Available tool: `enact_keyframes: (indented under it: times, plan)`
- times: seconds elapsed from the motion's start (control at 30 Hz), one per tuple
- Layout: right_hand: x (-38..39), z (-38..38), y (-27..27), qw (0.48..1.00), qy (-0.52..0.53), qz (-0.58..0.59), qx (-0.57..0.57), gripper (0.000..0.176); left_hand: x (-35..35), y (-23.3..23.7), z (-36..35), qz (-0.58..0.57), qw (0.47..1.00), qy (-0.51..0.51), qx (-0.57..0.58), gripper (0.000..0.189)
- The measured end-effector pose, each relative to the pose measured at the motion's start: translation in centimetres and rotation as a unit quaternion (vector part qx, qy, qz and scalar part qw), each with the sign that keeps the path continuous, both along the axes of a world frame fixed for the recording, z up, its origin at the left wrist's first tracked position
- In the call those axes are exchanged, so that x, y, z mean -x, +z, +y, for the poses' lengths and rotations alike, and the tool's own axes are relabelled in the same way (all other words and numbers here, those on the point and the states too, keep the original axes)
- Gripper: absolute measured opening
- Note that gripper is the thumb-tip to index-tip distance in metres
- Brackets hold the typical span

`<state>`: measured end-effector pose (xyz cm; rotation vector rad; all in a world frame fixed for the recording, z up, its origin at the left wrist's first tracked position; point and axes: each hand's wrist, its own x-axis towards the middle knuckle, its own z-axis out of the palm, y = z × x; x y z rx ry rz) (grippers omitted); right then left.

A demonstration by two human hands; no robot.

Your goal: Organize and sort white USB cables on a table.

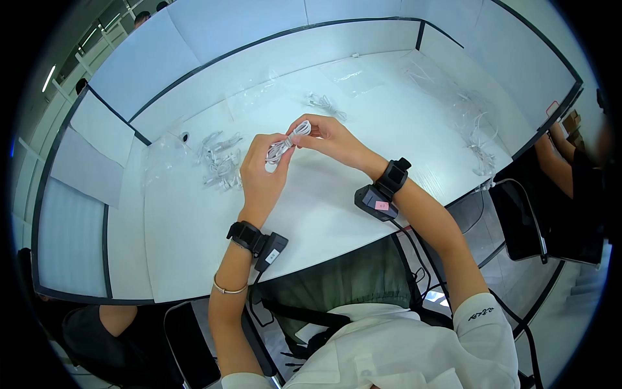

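A coiled white cable bundle [280,149] is held up over the middle of the white table, between both hands. My left hand [262,159] has its fingers closed round the bundle's lower left part. At the bundle's upper right end, my right hand [317,131] pinches it with thumb and fingers. The two hands are close together, their fingertips almost touching. Each wrist wears a black strap with a small black device.
Several white cable bundles [221,162] lie at the left, one bundle [324,104] lies behind my hands, and more cables [481,155] lie at the right edge. Clear plastic bags [353,78] are near the back partition [291,52]. People sit at both sides.
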<state>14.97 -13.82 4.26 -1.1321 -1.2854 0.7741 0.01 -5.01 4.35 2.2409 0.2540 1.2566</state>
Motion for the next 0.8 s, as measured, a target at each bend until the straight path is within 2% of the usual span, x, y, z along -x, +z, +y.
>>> enact_keyframes:
  times: [0.43, 0.67, 0.8]
  plan:
    - [0.33, -0.09, 0.19, 0.998, -0.029, -0.035, -0.031, 0.018, 0.04, -0.33, 0.21, -0.028, 1.000, -0.010, -0.008, 0.018]
    - [0.20, -0.44, 0.56, 0.997, -0.027, -0.075, -0.016, 0.020, 0.17, -0.26, 0.19, -0.005, 1.000, -0.025, -0.008, 0.020]
    - [0.28, -0.09, 0.25, 0.994, -0.040, -0.082, -0.059, 0.017, 0.15, -0.12, 0.16, -0.006, 1.000, -0.025, -0.016, 0.020]
